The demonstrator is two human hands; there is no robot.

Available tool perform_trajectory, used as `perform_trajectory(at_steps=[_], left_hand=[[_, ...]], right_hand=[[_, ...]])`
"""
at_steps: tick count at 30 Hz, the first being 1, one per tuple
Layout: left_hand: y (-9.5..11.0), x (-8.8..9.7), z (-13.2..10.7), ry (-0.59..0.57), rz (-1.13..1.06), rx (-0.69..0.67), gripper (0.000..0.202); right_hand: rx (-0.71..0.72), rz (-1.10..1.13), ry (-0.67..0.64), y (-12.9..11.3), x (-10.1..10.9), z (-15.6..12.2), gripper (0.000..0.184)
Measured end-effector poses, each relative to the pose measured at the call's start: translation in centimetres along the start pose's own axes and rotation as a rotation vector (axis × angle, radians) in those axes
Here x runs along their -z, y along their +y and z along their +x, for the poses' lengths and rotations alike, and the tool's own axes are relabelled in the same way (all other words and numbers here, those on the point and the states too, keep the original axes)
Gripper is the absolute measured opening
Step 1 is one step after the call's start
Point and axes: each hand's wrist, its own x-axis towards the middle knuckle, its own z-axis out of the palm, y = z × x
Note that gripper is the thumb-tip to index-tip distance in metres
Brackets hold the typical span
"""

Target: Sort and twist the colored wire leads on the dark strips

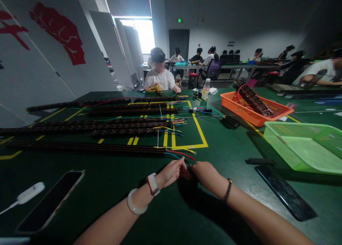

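Observation:
My left hand pinches the end of a blue wire that runs from the nearest long dark strip. My right hand is closed right beside it, fingertips meeting the left hand's over a small dark part I cannot make out. A red wire and a yellow wire leave the same strip end just beyond my fingers. The left wrist carries a watch and a pale bangle; the right wrist has a bead bracelet.
Several more long strips with coloured wires lie across the green table. A phone and white charger lie left; another phone, a green basket and an orange basket right. A person sits opposite.

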Motion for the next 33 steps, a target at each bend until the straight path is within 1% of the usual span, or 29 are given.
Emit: perform_trajectory(at_steps=[5, 7, 9, 11, 13, 15, 17, 20, 22, 25, 27, 31, 33], left_hand=[[0.2, -0.2, -0.1, -0.007, 0.015, -0.004, 0.039], [0.2, -0.3, -0.1, -0.016, 0.024, -0.005, 0.040], [0.3, -0.4, -0.2, -0.007, 0.021, -0.011, 0.038], [0.2, -0.5, -0.2, 0.016, 0.001, -0.015, 0.036], [0.2, -0.5, -0.2, 0.035, -0.022, -0.020, 0.032], [0.2, -0.5, -0.2, 0.019, -0.027, -0.027, 0.032], [0.1, -0.4, -0.2, -0.029, -0.007, -0.032, 0.037], [0.2, -0.2, -0.2, -0.067, 0.023, -0.020, 0.045], [0.2, -0.1, -0.2, -0.053, 0.028, -0.016, 0.046], [0.2, -0.1, -0.2, -0.044, 0.039, -0.011, 0.045], [0.2, -0.1, -0.2, -0.044, 0.044, -0.012, 0.044], [0.3, -0.2, -0.3, -0.040, 0.046, -0.019, 0.044], [0.3, -0.3, -0.3, -0.031, 0.043, -0.017, 0.044]], right_hand=[[0.023, -0.015, 0.018, -0.3, 0.0, -0.1, 0.025], [0.038, -0.018, 0.020, -0.2, 0.1, -0.4, 0.025], [0.044, -0.016, 0.053, 0.2, 0.3, -0.7, 0.023], [0.031, 0.006, 0.126, 1.0, 0.7, -0.9, 0.021], [0.000, 0.049, 0.237, 2.0, 0.9, -0.7, 0.021], [-0.035, 0.113, 0.349, 3.3, 1.0, -0.1, 0.023], [-0.036, 0.211, 0.439, 4.6, 0.5, 1.1, 0.025], [0.044, 0.422, 0.524, 6.3, -1.3, 3.5, 0.028], [0.091, 0.540, 0.525, 6.9, -2.7, 5.0, 0.029], [0.156, 0.597, 0.487, 7.0, -4.0, 6.3, 0.030], [0.192, 0.642, 0.459, 6.6, -4.3, 6.6, 0.033], [0.272, 0.830, 0.356, 5.7, -4.3, 6.8, 0.041], [0.270, 0.877, 0.320, 5.4, -4.5, 6.9, 0.042]])
